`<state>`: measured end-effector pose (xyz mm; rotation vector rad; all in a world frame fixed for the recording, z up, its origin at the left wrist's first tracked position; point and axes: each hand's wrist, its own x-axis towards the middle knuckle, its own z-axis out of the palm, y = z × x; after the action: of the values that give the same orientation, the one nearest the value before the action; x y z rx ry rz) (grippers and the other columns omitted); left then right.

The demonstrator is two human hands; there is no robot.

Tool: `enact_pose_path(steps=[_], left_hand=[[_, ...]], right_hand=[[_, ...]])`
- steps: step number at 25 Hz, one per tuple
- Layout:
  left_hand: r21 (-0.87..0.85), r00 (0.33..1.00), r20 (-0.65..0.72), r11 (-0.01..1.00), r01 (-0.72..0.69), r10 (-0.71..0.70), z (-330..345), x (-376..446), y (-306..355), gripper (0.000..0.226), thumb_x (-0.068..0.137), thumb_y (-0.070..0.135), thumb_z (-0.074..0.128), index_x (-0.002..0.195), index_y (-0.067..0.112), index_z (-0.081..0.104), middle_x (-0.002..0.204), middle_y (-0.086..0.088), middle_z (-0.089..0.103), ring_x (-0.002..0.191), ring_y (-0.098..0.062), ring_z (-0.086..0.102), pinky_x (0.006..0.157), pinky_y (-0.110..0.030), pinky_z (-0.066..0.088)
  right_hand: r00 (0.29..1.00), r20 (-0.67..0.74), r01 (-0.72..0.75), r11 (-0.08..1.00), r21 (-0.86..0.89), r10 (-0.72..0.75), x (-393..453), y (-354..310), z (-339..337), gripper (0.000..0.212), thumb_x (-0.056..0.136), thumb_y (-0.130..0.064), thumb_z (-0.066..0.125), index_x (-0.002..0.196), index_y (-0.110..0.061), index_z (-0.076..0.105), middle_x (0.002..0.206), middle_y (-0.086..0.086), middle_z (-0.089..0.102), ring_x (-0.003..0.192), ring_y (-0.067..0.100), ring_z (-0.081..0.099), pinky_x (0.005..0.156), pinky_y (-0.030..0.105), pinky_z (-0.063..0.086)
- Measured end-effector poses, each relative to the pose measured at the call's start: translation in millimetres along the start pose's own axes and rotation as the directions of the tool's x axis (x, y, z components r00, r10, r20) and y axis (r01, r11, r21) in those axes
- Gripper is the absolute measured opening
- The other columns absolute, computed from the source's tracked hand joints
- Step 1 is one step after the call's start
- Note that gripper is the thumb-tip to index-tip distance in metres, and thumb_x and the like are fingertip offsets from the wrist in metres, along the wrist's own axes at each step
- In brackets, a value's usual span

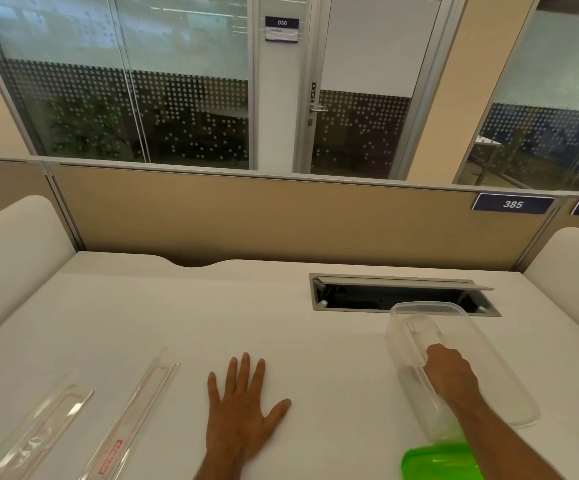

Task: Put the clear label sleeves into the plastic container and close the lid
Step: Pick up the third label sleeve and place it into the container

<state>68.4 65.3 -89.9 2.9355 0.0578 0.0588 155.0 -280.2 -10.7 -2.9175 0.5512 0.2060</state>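
Note:
A long clear plastic container [489, 341] stands open on the white desk at the right. My right hand [449, 370] reaches down inside it, fingers curled round a clear label sleeve [419, 336] that lies along the container's bottom. The green lid [440, 462] lies on the desk just in front of the container, partly under my right forearm. Two more clear label sleeves lie at the lower left, one [38, 434] with a red outline and one [135, 414] with red print. My left hand [243, 410] rests flat on the desk between them and the container, fingers spread.
An open cable tray [402, 294] is set into the desk behind the container. A tan partition [264, 220] closes the desk's far edge, with white side panels left and right. Glass walls and a door stand beyond.

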Motion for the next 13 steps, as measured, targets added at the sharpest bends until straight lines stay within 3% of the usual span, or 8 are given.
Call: enact_pose_path(steps=[4, 8, 10, 13], left_hand=[[-0.03, 1.0, 0.004, 1.0, 0.001, -0.001, 3, 2, 0, 0.085, 0.082, 0.08, 0.028, 0.139, 0.023, 0.054, 0.147, -0.009, 0.05, 0.136, -0.031, 0.046, 0.112, -0.052, 0.001], [0.01, 0.996, 0.085, 0.999, 0.041, -0.042, 7, 12, -6, 0.099, 0.074, 0.089, 0.008, 0.155, 0.033, 0.011, 0.166, -0.001, 0.003, 0.152, -0.023, -0.001, 0.116, -0.053, -0.011], [0.005, 0.987, 0.151, 0.999, 0.054, -0.054, 3, 19, -8, 0.099, 0.075, 0.087, 0.014, 0.155, 0.031, 0.006, 0.166, -0.001, -0.002, 0.152, -0.023, -0.006, 0.118, -0.053, -0.007], [-0.023, 0.98, 0.198, 0.999, 0.035, -0.03, -9, 23, -12, 0.09, 0.084, 0.075, 0.033, 0.155, 0.024, 0.012, 0.165, -0.003, 0.007, 0.151, -0.024, 0.004, 0.122, -0.048, 0.002]], right_hand=[[1.0, 0.014, -0.01, 1.0, 0.011, 0.01, 0, 3, -2, 0.037, 0.081, -0.049, 0.065, 0.098, -0.018, 0.055, 0.09, -0.001, 0.057, 0.081, 0.02, 0.057, 0.078, 0.033, 0.052], [0.999, -0.034, -0.012, 0.999, 0.029, 0.013, 3, 4, -4, 0.05, 0.083, -0.059, 0.059, 0.114, -0.019, 0.057, 0.109, 0.002, 0.064, 0.095, 0.024, 0.063, 0.083, 0.037, 0.052], [0.991, -0.134, 0.014, 0.998, 0.067, -0.005, 5, -2, -9, 0.054, 0.086, -0.057, 0.058, 0.124, -0.019, 0.057, 0.121, 0.005, 0.065, 0.105, 0.027, 0.063, 0.089, 0.04, 0.052], [0.945, -0.317, 0.136, 0.978, 0.158, -0.08, 4, -17, -18, 0.05, 0.089, -0.051, 0.058, 0.128, -0.019, 0.058, 0.127, 0.008, 0.064, 0.112, 0.031, 0.062, 0.095, 0.047, 0.05]])
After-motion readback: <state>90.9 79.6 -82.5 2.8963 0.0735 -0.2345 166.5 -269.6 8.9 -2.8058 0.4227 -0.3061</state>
